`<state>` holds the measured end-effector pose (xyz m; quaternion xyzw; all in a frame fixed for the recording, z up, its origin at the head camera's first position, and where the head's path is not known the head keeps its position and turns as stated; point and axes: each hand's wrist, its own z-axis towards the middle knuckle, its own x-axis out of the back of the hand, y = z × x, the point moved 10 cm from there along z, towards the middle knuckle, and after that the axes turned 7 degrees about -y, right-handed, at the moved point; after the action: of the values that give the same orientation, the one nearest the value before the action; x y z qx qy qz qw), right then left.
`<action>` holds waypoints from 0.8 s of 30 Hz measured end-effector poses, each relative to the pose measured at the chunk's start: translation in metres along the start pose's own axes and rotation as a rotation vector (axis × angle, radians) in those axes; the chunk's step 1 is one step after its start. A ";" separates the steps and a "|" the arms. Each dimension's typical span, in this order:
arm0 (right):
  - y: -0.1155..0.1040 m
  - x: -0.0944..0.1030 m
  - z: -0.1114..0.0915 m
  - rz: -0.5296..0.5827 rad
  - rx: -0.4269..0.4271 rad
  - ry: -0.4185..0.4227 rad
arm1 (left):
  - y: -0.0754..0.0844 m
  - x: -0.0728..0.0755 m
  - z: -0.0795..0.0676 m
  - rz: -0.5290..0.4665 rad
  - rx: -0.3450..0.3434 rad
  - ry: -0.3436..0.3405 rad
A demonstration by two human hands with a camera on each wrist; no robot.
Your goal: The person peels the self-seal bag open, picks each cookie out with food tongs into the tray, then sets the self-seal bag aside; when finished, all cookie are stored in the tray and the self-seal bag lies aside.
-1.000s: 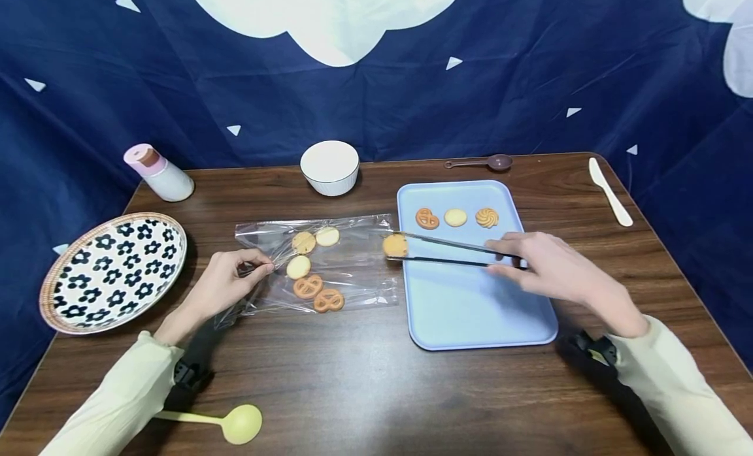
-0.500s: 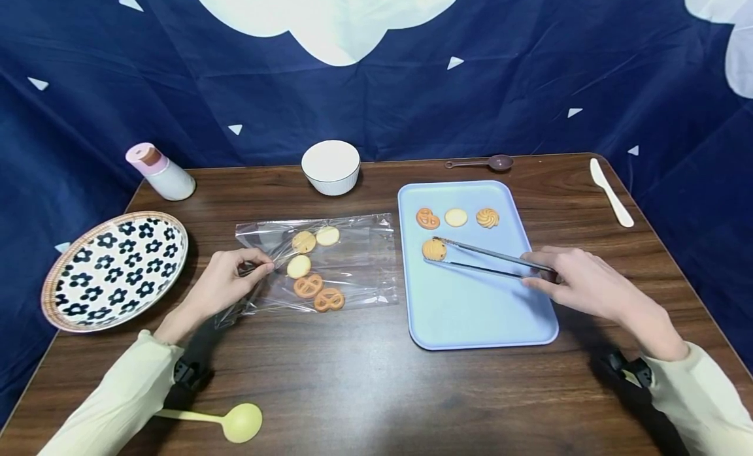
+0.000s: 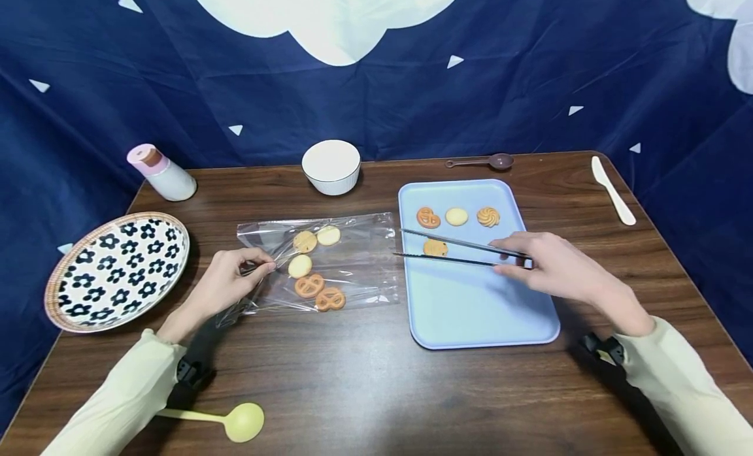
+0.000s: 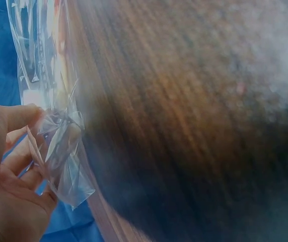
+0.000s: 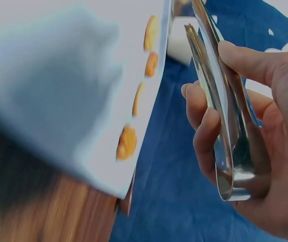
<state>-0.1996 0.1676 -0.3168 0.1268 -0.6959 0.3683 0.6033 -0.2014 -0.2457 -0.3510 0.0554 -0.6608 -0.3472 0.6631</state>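
Note:
My left hand (image 3: 235, 276) pinches the gathered end of a clear plastic bag (image 4: 66, 156). Through the film show a speckled round cookie (image 3: 304, 242), two pale round cookies and two pretzel cookies (image 3: 331, 299). My right hand (image 3: 555, 266) grips metal tongs (image 5: 224, 111). Their tips stand apart over the left rim of a light blue tray (image 3: 479, 319), close to the bag's right end, with nothing between the tips. Farther back between the arms, a speckled round cookie (image 3: 435, 247) lies on the tray. Behind it sit a pretzel cookie (image 3: 428, 217), a pale round cookie (image 3: 456, 216) and a swirl cookie (image 3: 488, 217).
A flower-patterned plate (image 3: 117, 273) and a pink-capped bottle (image 3: 167, 175) stand at the left. A white bowl (image 3: 331, 172) and a brown measuring spoon (image 3: 500, 161) are at the back. A white knife (image 3: 614, 195) lies right; a yellow spoon (image 3: 244, 422) lies in front.
The tongs carried the speckled cookie from the bag's right end to the tray and let go of it there. My right hand has since moved the tongs back left. My left hand kept its hold.

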 end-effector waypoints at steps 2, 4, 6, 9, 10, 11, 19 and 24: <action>-0.005 -0.005 0.013 0.003 0.009 -0.024 | 0.001 0.000 0.001 -0.004 -0.010 0.007; -0.010 -0.011 0.026 0.005 0.020 -0.053 | 0.001 0.000 0.001 -0.006 -0.016 0.014; -0.015 -0.017 0.039 0.007 0.026 -0.080 | 0.001 0.001 0.001 -0.011 -0.019 0.018; -0.023 -0.025 0.059 0.036 0.034 -0.124 | 0.001 0.001 0.000 -0.010 -0.022 0.024; -0.025 -0.027 0.065 0.048 0.038 -0.135 | 0.001 0.001 -0.001 -0.009 -0.023 0.024; -0.027 -0.029 0.071 0.060 0.039 -0.143 | 0.001 0.001 -0.001 -0.009 -0.023 0.024; -0.036 -0.039 0.110 0.074 0.030 -0.189 | 0.001 0.001 -0.002 -0.002 -0.038 0.031; -0.037 -0.046 0.125 0.073 0.007 -0.213 | 0.002 0.002 -0.001 -0.005 -0.043 0.030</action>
<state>-0.2589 0.0464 -0.3462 0.1418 -0.7590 0.3769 0.5116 -0.2002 -0.2457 -0.3481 0.0481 -0.6430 -0.3622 0.6731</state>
